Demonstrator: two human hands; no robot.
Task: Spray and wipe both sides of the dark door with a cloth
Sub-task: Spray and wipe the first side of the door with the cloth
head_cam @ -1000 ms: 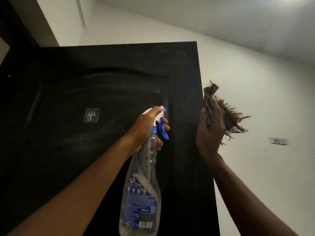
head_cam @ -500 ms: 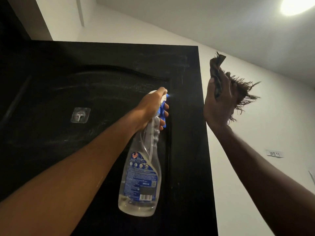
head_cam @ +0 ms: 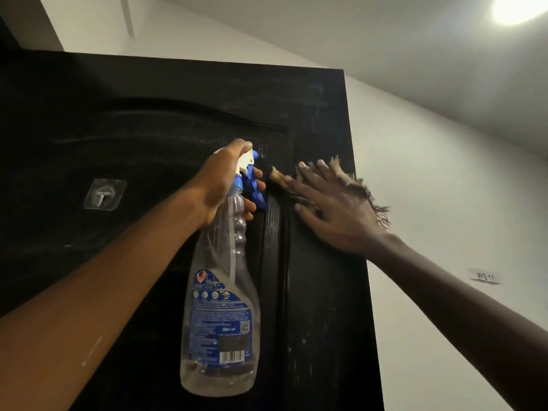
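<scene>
black door with pale smears, clear spray bottle with blue label, white and blue trigger head, brown frayed cloth, clear hook, white wall with small white tag

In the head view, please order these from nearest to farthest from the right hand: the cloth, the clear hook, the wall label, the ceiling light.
From the right hand:
1. Cloth, under the palm, against the door.
2. Wall label, lower right on the wall.
3. Clear hook, far left on the door.
4. Ceiling light, top right.
</scene>
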